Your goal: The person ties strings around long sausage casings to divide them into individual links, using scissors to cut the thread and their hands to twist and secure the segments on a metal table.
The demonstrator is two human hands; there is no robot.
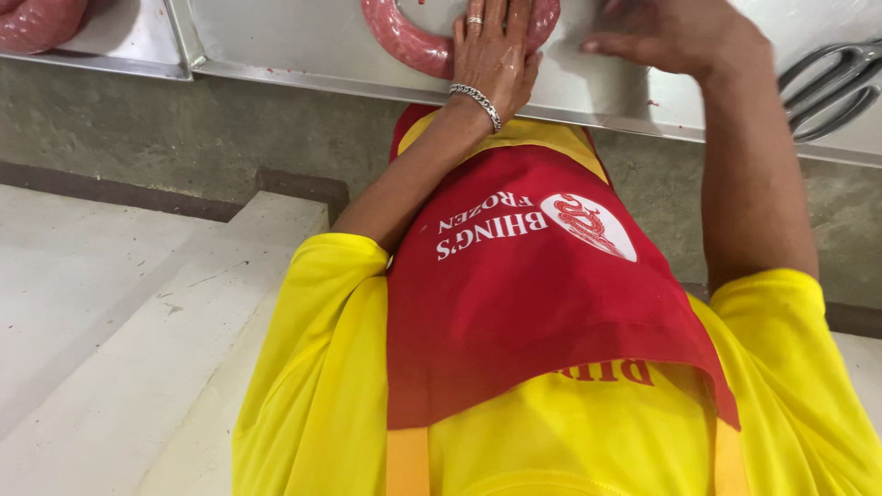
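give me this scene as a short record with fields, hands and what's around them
view: head camera looking down the person's front
left hand: flat on a pink sausage ring, ring and bracelet worn
right hand: on the steel tray, fingers curled, holding nothing visible
scissors: on the tray, right of the right hand
second sausage: far left tray
clothing: yellow shirt, red apron
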